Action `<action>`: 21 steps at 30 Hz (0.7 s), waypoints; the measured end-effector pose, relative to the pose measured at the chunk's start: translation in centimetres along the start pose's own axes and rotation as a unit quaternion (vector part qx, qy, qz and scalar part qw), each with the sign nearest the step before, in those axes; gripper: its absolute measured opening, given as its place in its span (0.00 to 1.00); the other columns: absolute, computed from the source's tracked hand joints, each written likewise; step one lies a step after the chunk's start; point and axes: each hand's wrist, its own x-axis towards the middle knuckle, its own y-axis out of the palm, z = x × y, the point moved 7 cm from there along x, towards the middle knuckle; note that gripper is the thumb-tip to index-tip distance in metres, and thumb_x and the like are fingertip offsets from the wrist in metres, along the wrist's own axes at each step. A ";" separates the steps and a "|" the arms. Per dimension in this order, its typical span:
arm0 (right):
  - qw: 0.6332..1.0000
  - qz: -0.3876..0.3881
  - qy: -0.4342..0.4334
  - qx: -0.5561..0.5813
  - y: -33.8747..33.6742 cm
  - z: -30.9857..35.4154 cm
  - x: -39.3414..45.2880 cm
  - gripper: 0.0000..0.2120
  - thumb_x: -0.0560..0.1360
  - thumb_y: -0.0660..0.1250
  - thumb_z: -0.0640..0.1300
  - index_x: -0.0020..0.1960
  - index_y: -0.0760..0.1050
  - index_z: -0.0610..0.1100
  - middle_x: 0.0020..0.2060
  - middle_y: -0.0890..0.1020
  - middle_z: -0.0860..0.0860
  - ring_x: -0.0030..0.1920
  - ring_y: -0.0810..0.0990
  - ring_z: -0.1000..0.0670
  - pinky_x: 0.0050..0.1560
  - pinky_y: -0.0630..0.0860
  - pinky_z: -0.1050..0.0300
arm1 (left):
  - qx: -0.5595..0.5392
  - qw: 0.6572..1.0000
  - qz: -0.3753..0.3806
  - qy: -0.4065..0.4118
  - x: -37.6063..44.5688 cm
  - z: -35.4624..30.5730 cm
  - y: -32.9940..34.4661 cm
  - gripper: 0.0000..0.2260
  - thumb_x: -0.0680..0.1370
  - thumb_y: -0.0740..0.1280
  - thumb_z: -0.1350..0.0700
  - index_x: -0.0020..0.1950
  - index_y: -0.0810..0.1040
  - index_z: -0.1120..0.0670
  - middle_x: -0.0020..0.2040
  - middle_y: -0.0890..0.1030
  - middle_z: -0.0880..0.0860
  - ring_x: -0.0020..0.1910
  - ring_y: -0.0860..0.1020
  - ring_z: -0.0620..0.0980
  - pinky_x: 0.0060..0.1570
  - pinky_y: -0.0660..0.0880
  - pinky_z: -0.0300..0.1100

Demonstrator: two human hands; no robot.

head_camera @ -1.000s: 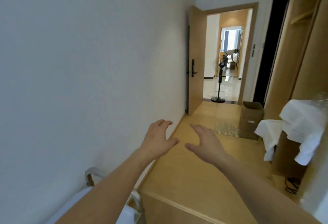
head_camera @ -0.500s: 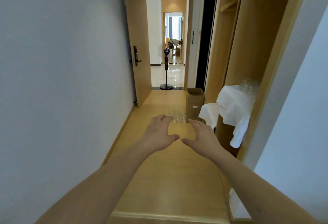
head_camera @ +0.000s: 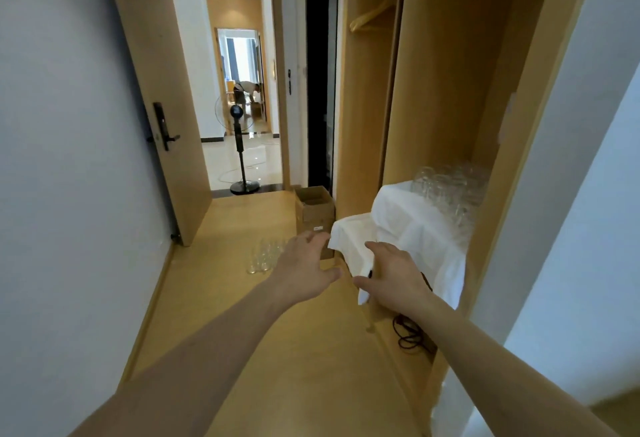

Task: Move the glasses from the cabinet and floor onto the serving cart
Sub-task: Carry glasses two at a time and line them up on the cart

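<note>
At the centre of the head view, both hands are extended forward at the ends of bare forearms, palms down. The fingers of the left hand point(head_camera: 306, 265) are spread and relaxed, with the thumb pointed inward; nothing is held. The fingers of the right hand point(head_camera: 393, 275) are likewise spread and straight, thumb turned toward the left hand, and nothing is gripped. A narrow gap is kept between the two thumbs.

Just beyond the left fingertips, a cluster of clear floor glasses point(head_camera: 263, 256) is seen standing on the wooden floor point(head_camera: 294, 360), beside an open cardboard box point(head_camera: 313, 209). Behind the right hand, a white cloth point(head_camera: 405, 228) is draped over a low shelf inside the open cabinet point(head_camera: 446, 90); a second group of cabinet glasses point(head_camera: 448, 190) is set on that cloth, toward the back. A dark cable point(head_camera: 407, 334) lies on the cabinet base below the cloth.

Farther off, an open wooden door point(head_camera: 156, 107) with a dark handle is seen at the left, and a pedestal fan point(head_camera: 240, 149) stands in the doorway.
</note>
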 end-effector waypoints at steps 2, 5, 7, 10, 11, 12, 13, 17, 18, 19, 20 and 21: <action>1.000 -0.003 0.028 0.003 0.7 -0.4 2.4 0.37 0.74 0.69 0.61 0.78 0.61 0.51 0.76 0.68 0.51 0.74 0.66 0.44 0.73 0.67 0.45 | 0.001 1.000 0.008 0.020 3.2 1.2 0.1 0.34 0.77 0.70 0.42 0.79 0.62 0.50 0.78 0.64 0.53 0.76 0.60 0.55 0.74 0.63 0.52; 0.998 0.006 0.057 0.000 2.3 -1.9 5.6 0.38 0.70 0.66 0.66 0.76 0.64 0.53 0.72 0.72 0.51 0.70 0.71 0.45 0.69 0.71 0.44 | 0.002 0.999 0.024 0.035 7.5 2.5 1.1 0.35 0.77 0.70 0.41 0.79 0.62 0.50 0.77 0.64 0.53 0.76 0.61 0.56 0.73 0.64 0.53; 0.997 0.009 0.077 0.006 3.1 -3.3 7.6 0.39 0.68 0.64 0.68 0.75 0.65 0.55 0.70 0.74 0.52 0.67 0.73 0.46 0.66 0.74 0.45 | 0.000 0.998 0.039 0.047 10.4 2.8 2.3 0.35 0.76 0.71 0.41 0.79 0.63 0.50 0.77 0.65 0.53 0.76 0.61 0.56 0.73 0.65 0.53; 0.996 0.001 0.092 0.006 2.8 -5.1 11.2 0.37 0.72 0.68 0.62 0.77 0.63 0.52 0.73 0.70 0.52 0.70 0.69 0.44 0.69 0.71 0.45 | 0.002 0.996 0.053 0.065 15.0 3.0 4.3 0.35 0.75 0.70 0.39 0.78 0.63 0.49 0.78 0.65 0.53 0.76 0.62 0.55 0.72 0.67 0.55; 0.996 -0.005 0.094 0.004 2.8 -5.9 12.7 0.37 0.73 0.69 0.61 0.78 0.62 0.51 0.74 0.69 0.51 0.72 0.68 0.44 0.70 0.70 0.46 | 0.003 0.996 0.054 0.071 16.7 2.9 4.9 0.35 0.75 0.70 0.39 0.78 0.63 0.49 0.77 0.65 0.53 0.76 0.62 0.55 0.71 0.67 0.55; 0.995 -0.009 0.096 0.001 2.7 -6.7 14.1 0.37 0.74 0.69 0.60 0.78 0.62 0.50 0.75 0.69 0.51 0.72 0.67 0.44 0.71 0.69 0.46 | 0.006 0.995 0.054 0.078 18.4 2.6 5.4 0.35 0.75 0.70 0.39 0.78 0.63 0.49 0.77 0.65 0.53 0.75 0.62 0.56 0.71 0.67 0.55; 0.995 -0.011 0.096 0.000 2.7 -7.5 15.7 0.36 0.74 0.69 0.60 0.78 0.63 0.50 0.75 0.69 0.50 0.72 0.68 0.44 0.71 0.68 0.47 | 0.009 0.995 0.049 0.087 20.2 2.3 5.8 0.34 0.75 0.70 0.40 0.78 0.64 0.49 0.76 0.66 0.52 0.75 0.63 0.56 0.71 0.68 0.56; 0.994 -0.034 0.102 0.024 2.2 -11.6 22.4 0.36 0.70 0.62 0.67 0.74 0.68 0.51 0.71 0.73 0.52 0.69 0.72 0.45 0.70 0.69 0.49 | 0.029 0.993 0.041 0.107 27.7 0.6 7.7 0.31 0.75 0.70 0.39 0.75 0.67 0.48 0.71 0.72 0.51 0.71 0.67 0.56 0.68 0.70 0.55; 0.993 -0.038 0.106 0.032 1.9 -12.8 23.9 0.37 0.70 0.62 0.67 0.75 0.67 0.52 0.71 0.73 0.52 0.70 0.72 0.45 0.70 0.68 0.49 | 0.034 0.992 0.049 0.111 29.7 0.1 8.4 0.31 0.75 0.70 0.39 0.75 0.67 0.48 0.71 0.72 0.51 0.71 0.67 0.55 0.68 0.70 0.55; 0.992 -0.036 0.114 0.042 1.5 -14.0 25.4 0.36 0.72 0.64 0.65 0.76 0.66 0.52 0.73 0.71 0.52 0.71 0.70 0.45 0.72 0.67 0.49 | 0.041 0.991 0.057 0.116 31.6 -0.5 9.1 0.31 0.75 0.70 0.39 0.75 0.67 0.47 0.72 0.72 0.50 0.71 0.67 0.55 0.69 0.69 0.55; 0.991 -0.036 0.120 0.044 1.2 -15.2 26.7 0.36 0.74 0.67 0.63 0.77 0.64 0.52 0.74 0.69 0.52 0.73 0.68 0.45 0.73 0.66 0.49 | 0.046 0.990 0.062 0.121 33.5 -1.1 9.8 0.30 0.75 0.69 0.39 0.74 0.67 0.46 0.72 0.72 0.50 0.72 0.67 0.54 0.69 0.69 0.54; 0.991 -0.039 0.123 0.045 0.9 -16.4 28.0 0.36 0.74 0.68 0.62 0.78 0.63 0.52 0.75 0.68 0.52 0.74 0.67 0.46 0.74 0.65 0.49 | 0.048 0.989 0.063 0.128 35.3 -1.8 10.3 0.30 0.76 0.69 0.39 0.74 0.68 0.46 0.72 0.72 0.49 0.72 0.67 0.54 0.69 0.69 0.53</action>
